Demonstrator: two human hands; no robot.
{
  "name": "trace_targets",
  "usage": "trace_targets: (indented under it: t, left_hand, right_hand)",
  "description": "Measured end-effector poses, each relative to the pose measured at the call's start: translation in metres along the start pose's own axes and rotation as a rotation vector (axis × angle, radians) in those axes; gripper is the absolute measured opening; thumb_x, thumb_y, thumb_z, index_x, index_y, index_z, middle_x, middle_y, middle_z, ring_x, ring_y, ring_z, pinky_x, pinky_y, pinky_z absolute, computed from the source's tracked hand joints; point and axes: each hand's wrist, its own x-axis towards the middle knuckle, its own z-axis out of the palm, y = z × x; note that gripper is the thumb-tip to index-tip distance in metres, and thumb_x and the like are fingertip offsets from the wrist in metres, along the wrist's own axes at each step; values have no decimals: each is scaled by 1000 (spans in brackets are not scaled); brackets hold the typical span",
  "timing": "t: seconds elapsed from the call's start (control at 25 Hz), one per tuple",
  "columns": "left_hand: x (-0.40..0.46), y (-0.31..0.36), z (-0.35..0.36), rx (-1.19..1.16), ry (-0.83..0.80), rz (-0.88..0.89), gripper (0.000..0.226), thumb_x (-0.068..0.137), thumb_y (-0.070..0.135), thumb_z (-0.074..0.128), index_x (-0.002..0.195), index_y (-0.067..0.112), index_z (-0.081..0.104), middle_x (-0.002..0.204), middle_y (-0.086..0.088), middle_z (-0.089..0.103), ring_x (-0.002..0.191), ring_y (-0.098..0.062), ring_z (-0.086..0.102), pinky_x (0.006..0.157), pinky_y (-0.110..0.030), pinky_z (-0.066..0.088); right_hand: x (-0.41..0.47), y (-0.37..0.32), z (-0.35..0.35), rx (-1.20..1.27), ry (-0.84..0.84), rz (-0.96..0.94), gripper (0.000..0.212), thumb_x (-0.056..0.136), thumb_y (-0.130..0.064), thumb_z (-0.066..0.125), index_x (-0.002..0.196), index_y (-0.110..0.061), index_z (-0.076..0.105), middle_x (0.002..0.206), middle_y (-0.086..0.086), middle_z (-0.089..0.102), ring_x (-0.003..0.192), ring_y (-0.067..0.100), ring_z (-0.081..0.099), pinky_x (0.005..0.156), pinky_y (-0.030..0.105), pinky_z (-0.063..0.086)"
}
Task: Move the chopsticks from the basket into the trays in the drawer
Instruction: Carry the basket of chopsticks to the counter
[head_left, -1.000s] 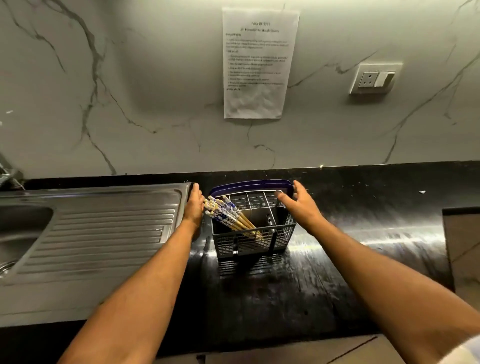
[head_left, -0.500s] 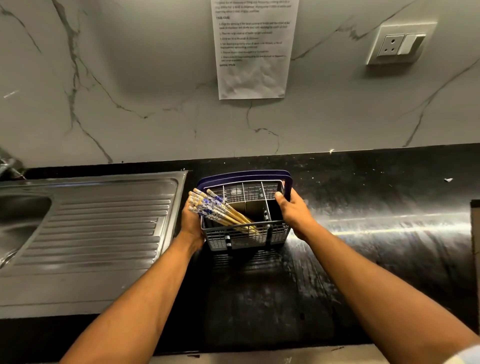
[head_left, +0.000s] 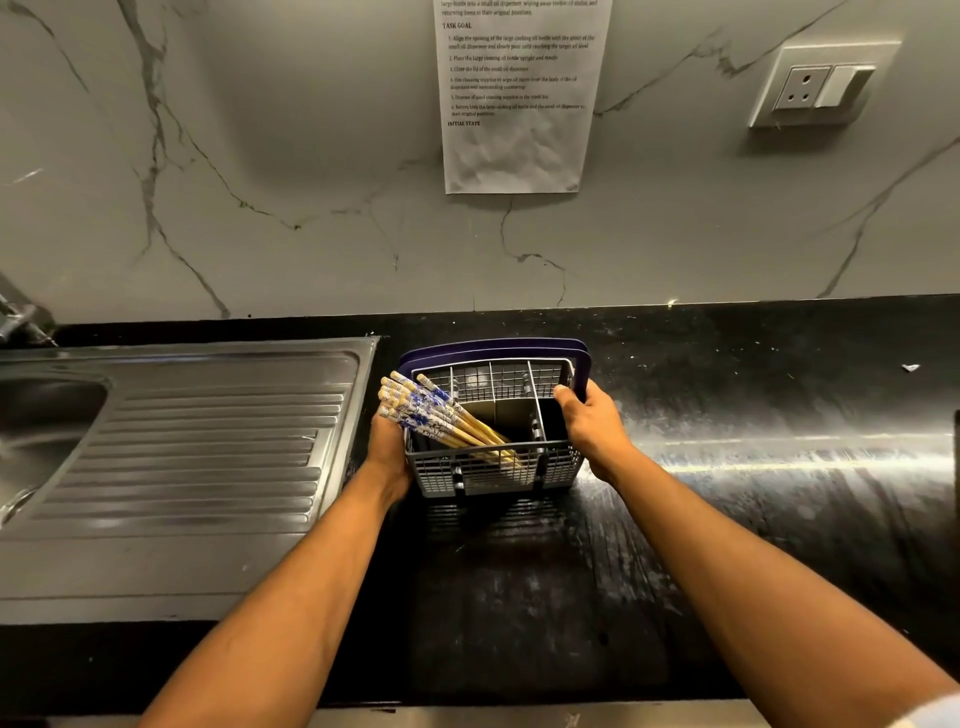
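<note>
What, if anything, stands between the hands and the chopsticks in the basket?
Nothing visible does. The chopsticks lean out over the basket's open top on its left side, just above the left hand. The right hand grips the opposite rim. The drawer is not in view.

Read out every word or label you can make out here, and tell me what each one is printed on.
"TASK GOAL": heading on the paper sheet taped to the marble wall.
"INITIAL STATE": lower heading on the same sheet.
Numbered steps 1 to 6 under "TASK GOAL": too small and blurred to quote reliably.
Top lines of the sheet: cut off and blurred.
Basket, chopsticks, wall socket: no readable text; the chopsticks carry only a blue pattern.
</note>
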Motion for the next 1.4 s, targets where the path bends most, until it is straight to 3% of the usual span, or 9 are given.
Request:
trace_targets:
  t: [0.28,0.44,0.56,0.68,0.88,1.08,1.24,1.32,1.4]
  left_hand:
    - [-12,-17,-3,-111,-3,49,56,99,45,25,106,7,65,97,-12,73,91,-23,70,79,-34,55]
    - [-15,-16,-9,-83,-38,0,44,97,32,32,95,5,67,86,-10,73,82,-22,71,67,-27,58]
    - [-14,-6,-15,71,-62,-37,31,96,22,41,101,8,69,97,-12,74,95,-26,70,77,-33,56]
    - [-12,8,-14,369,-91,-24,21,99,11,44,101,10,65,85,-3,70,68,-6,71,55,-16,52]
    - [-2,17,-12,550,-36,-84,28,100,5,41,80,14,59,73,-5,60,48,-8,61,39,-13,45]
    - [-12,4,-18,529,-41,-94,19,98,11,48,104,10,65,78,-10,68,62,-14,64,58,-25,51]
    - [-44,1,-18,590,-24,-78,26,98,8,48,77,17,60,74,-6,63,53,-8,62,45,-17,48]
    - [-61,-3,-19,588,-10,-81,23,97,8,50,80,16,63,78,-6,66,62,-14,66,54,-24,54]
    - [-80,-8,-20,572,2,-82,18,93,10,53,82,15,67,88,-14,70,76,-27,68,69,-41,58]
  right_hand:
    - [-2,-3,1,-10,3,-8,18,105,-22,44,117,-16,56,93,-2,64,82,10,62,63,22,46]
    - [-5,-4,2,-4,16,-3,17,105,-21,45,116,-16,57,88,-4,63,76,7,61,60,20,44]
    - [-9,-2,1,-19,31,5,17,105,-22,45,117,-16,57,89,-4,62,76,7,60,60,21,43]
    - [-13,-1,1,-22,44,12,22,105,-22,45,122,-14,57,94,-2,64,81,10,62,63,25,46]
    - [-25,-1,2,-42,84,22,16,104,-17,46,114,-12,58,92,1,64,80,13,62,63,25,47]
    - [-41,1,-3,-80,123,30,19,99,-6,46,87,-15,58,80,4,62,73,19,60,62,29,47]
    - [-60,9,-6,-97,117,25,18,98,-7,47,89,-15,60,84,6,65,79,22,63,69,35,51]
    - [-74,13,-9,-93,108,21,17,98,-7,47,91,-15,61,87,7,67,81,23,65,69,36,53]
    - [-85,18,-13,-98,95,17,17,97,-8,47,95,-15,62,93,9,69,88,27,67,76,40,57]
